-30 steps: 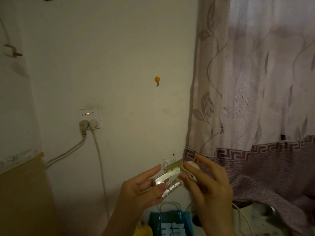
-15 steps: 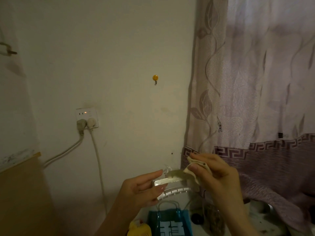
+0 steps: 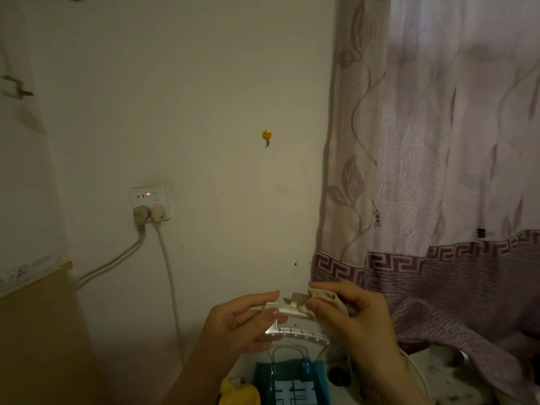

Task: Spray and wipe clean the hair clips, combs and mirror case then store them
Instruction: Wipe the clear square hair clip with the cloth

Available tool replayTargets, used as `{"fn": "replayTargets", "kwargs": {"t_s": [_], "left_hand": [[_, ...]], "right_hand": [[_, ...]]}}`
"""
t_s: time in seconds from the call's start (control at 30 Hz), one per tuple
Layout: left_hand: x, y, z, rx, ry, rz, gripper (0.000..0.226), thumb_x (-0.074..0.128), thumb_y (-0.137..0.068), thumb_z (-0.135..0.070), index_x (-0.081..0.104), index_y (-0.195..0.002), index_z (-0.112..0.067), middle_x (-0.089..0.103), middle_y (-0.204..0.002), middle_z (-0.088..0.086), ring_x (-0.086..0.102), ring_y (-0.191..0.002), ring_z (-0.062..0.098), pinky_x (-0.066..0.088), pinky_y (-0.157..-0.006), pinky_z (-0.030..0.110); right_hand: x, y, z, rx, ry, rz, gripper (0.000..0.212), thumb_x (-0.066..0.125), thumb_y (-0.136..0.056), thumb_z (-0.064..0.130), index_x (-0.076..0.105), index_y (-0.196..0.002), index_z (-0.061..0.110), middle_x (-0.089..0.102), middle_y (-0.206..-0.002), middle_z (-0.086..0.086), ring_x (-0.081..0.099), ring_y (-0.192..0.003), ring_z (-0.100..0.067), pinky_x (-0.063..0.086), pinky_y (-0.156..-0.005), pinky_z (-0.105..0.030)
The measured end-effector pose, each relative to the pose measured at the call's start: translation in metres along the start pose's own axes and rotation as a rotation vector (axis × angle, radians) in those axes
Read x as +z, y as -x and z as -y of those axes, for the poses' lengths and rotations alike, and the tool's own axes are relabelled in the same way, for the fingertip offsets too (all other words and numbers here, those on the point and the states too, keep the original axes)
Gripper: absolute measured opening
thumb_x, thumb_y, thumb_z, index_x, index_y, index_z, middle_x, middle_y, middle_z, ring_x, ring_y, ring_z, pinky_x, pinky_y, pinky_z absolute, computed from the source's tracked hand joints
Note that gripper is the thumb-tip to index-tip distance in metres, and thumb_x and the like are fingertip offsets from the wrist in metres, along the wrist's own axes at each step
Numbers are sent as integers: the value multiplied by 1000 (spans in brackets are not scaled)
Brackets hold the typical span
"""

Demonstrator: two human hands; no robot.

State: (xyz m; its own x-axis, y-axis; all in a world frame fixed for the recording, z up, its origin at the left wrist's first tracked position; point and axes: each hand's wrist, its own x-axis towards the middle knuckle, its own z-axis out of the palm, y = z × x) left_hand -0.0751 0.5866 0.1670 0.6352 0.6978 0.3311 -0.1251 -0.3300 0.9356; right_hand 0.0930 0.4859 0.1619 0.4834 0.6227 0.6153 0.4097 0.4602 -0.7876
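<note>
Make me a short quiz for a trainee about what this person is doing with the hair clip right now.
1. True or false: the left hand holds the hair clip.
2. What does the right hand press against the clip?
A. a comb
B. a cloth
C. a spray bottle
3. Fill in: two plugs sit in the wall socket, and a small yellow ____ is stuck higher on the wall.

Key: 1 true; 2 B; 3 hook
</note>
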Motion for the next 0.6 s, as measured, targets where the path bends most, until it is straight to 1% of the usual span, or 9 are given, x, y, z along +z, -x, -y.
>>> {"fn": "replayTargets", "kwargs": {"t_s": [0.1,0.2,0.23,0.27,0.3,0.37,0.43,0.5,0.6], "left_hand": [[3,0,2,23,3,-34,42,69,-64,-34,65,-105,-27,76,-88,-2,73,-79,17,55,-60,20],[5,0,4,57,-9,-77,44,71,-66,-28,64,-109,-24,76,-87,-1,73,-81,18,56,-62,22],[5,0,5,69,-7,-105,44,71,-66,-28,64,-109,-24,76,-86,1,73,-81,18,56,-62,22],[5,0,5,77,-1,-134,44,72,-66,-28,65,-109,-23,76,-85,2,73,-80,18,56,-62,22],[5,0,6,78,12,-162,43,72,-66,-28,65,-108,-23,76,-84,3,73,-80,19,56,-62,23],[4,-1,8,67,53,-202,39,74,-68,-24,66,-105,-21,76,-84,5,73,-78,19,56,-61,23],[4,-2,9,64,80,-225,40,76,-62,-27,68,-101,-20,76,-84,5,73,-78,20,56,-60,23],[3,-2,10,71,91,-231,46,76,-55,-33,71,-98,-19,76,-85,5,73,-79,21,56,-61,24],[-1,-2,10,85,90,-233,43,76,-54,-33,73,-95,-19,76,-87,6,73,-82,24,57,-62,23]], "right_hand": [[4,3,-4,17,-45,-64,21,78,-70,4,77,-82,21,74,-83,2,69,-77,-14,57,-71,-30],[7,6,-5,3,-69,-96,26,78,-69,6,78,-81,28,74,-83,2,69,-76,-13,57,-68,-25],[8,7,-6,-4,-73,-99,28,78,-69,7,77,-83,31,74,-83,2,69,-76,-13,56,-67,-24],[8,8,-6,-5,-76,-102,28,78,-68,10,76,-85,33,74,-83,2,69,-76,-14,57,-68,-26],[10,9,-6,1,-84,-104,26,78,-68,14,76,-86,33,74,-84,1,70,-76,-17,58,-69,-31],[11,11,-8,10,-79,-114,19,77,-67,17,78,-84,27,74,-84,-1,70,-76,-20,58,-71,-39],[13,13,-10,7,-57,-116,17,77,-70,12,78,-84,22,75,-84,0,70,-77,-18,58,-74,-41],[14,14,-10,25,-75,-111,18,77,-71,9,77,-83,22,75,-84,0,70,-78,-16,58,-76,-40],[13,15,-11,62,-129,-114,16,77,-69,10,78,-82,20,75,-84,-2,70,-79,-18,58,-78,-43]]}}
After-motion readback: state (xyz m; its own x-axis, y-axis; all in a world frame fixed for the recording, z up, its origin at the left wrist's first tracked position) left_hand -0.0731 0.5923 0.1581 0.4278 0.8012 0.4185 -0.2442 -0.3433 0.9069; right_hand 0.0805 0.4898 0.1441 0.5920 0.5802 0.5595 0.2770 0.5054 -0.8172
